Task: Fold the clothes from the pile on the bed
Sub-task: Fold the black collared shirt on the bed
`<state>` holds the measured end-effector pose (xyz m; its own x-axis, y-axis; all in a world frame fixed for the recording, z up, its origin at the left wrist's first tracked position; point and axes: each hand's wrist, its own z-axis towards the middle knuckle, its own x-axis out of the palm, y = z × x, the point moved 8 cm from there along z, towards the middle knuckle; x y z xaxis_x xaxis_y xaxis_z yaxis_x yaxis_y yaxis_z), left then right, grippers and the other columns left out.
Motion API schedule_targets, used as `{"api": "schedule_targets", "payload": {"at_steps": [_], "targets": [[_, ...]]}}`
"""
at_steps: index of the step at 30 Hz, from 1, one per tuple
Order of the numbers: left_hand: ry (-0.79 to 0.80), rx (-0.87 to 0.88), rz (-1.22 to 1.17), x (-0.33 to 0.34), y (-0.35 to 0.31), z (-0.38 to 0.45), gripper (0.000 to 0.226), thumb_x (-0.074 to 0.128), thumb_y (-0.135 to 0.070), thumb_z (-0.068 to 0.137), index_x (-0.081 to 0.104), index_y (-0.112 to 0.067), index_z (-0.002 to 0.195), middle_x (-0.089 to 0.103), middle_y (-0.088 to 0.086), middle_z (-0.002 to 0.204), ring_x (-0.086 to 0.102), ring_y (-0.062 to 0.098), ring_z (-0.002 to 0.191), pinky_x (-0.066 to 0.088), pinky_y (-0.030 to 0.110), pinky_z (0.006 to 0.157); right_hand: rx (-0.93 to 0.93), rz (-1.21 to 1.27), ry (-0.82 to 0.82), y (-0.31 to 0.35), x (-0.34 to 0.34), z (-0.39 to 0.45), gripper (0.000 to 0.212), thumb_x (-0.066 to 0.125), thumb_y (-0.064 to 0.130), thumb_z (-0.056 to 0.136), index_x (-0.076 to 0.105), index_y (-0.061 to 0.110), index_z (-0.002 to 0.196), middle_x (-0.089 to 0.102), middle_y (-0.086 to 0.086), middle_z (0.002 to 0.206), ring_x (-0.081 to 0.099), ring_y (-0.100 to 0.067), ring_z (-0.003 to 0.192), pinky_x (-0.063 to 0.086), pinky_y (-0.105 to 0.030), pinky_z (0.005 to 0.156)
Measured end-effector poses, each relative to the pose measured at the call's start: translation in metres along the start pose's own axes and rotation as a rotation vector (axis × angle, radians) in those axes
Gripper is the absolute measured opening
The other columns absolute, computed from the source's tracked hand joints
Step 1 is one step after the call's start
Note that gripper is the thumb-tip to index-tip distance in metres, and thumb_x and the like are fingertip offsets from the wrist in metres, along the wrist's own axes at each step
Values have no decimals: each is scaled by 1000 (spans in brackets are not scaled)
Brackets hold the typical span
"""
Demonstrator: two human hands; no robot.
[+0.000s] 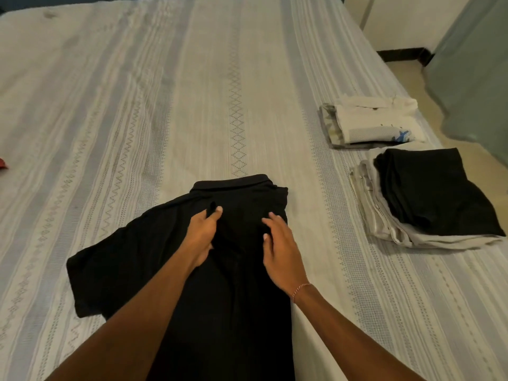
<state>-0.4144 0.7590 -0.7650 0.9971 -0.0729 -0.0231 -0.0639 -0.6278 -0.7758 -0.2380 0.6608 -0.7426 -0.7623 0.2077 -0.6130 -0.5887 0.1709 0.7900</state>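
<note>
A fold of the black shirt is pinched by the left hand; the right hand is laid flat, fingers spread. The hem is cut off below.

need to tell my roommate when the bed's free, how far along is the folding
Done: two folded stacks sit near the bed's right edge, a white-topped stack and a black-topped stack. In hand: a black collared shirt lies spread out, its right side folded in, its left sleeve still out; the left hand pinches its fabric, the right hand rests open on it. Left: finishing this shirt, plus possibly a red item at the left edge. No pile is in view.
</note>
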Motion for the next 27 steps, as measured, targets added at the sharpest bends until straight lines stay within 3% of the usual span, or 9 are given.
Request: {"api": "schedule_targets", "payload": {"at_steps": [3, 6, 10, 13, 16, 18, 20, 24, 27], "targets": [[15, -70, -113, -14, 18, 6, 47, 49, -45, 103, 53, -18, 142, 63, 3, 135, 59, 26, 125, 47, 58, 104, 13, -173, 3, -18, 13, 18, 46, 41, 21, 108, 37, 11, 153, 22, -5, 166, 17, -20, 154, 19, -34, 125], [-36, -100, -150, -24, 25, 4, 52, 44, -49, 103, 48, -15, 143, 61, 5, 134, 58, 28, 124, 46, 62, 102, 20, -324, 107, -30, 31, 40, 58, 35, 35, 109, 17, 14, 160, 4, -7, 169, 3, -27, 156, 9, -46, 127], [-45, -100, -117, -36, 27, 9, 58, 41, -53, 103, 47, -13, 144, 61, 7, 136, 59, 27, 122, 51, 59, 97, -13, -532, 166, -46, 34, 65, 71, 29, 61, 102, 11, 27, 162, -3, -7, 169, -7, -36, 154, 0, -53, 125], [-72, -18, 65, -46, 20, 12, 53, 38, -52, 104, 54, -9, 131, 63, 5, 119, 62, 24, 108, 61, 50, 79, -19, -642, 220, -51, 37, 75, 86, 25, 80, 92, 4, 33, 161, -8, -6, 169, -9, -39, 154, -3, -60, 123], [-141, 92, 267, -54, 15, 14, 44, 43, -49, 103, 58, -9, 109, 62, 5, 104, 65, 26, 92, 62, 41, 56, -8, -727, 127, -34, 34, 65, 100, 21, 89, 84, 6, 29, 161, -7, -14, 168, -10, -43, 153, -13, -63, 117], [-222, 192, 511, -59, 7, 12, 48, 44, -49, 103, 55, -5, 88, 69, 12, 86, 72, 25, 64, 59, 35, 52, -56, -735, 91, -21, 44, 46, 97, 21, 85, 88, 10, 22, 162, -3, -18, 168, -8, -43, 153, -6, -65, 120], [-284, 265, 710, -62, 1, 12, 48, 43, -50, 103, 53, -10, 79, 67, 12, 63, 65, 18, 41, 57, 33, 56, -74, -711, 134, -18, 60, 30, 97, 19, 84, 89, 9, 21, 162, -2, -17, 168, -6, -42, 154, -1, -64, 121], [-309, 211, 696, -66, 6, 14, 44, 48, -50, 102, 54, -11, 82, 67, 10, 68, 65, 19, 41, 53, 29, 54, -73, -650, 49, -10, 61, 19, 80, 21, 69, 99, 24, 16, 159, 13, -17, 167, 3, -36, 155, 7, -59, 124], [-335, 200, 673, -69, 9, 16, 42, 53, -44, 101, 48, -12, 74, 65, 12, 77, 68, 22, 50, 45, 21, 44, -171, -476, -17, 19, 68, -13, 63, 31, 61, 103, 56, 15, 138, 46, -9, 150, 39, -26, 141, 38, -47, 112]]}}
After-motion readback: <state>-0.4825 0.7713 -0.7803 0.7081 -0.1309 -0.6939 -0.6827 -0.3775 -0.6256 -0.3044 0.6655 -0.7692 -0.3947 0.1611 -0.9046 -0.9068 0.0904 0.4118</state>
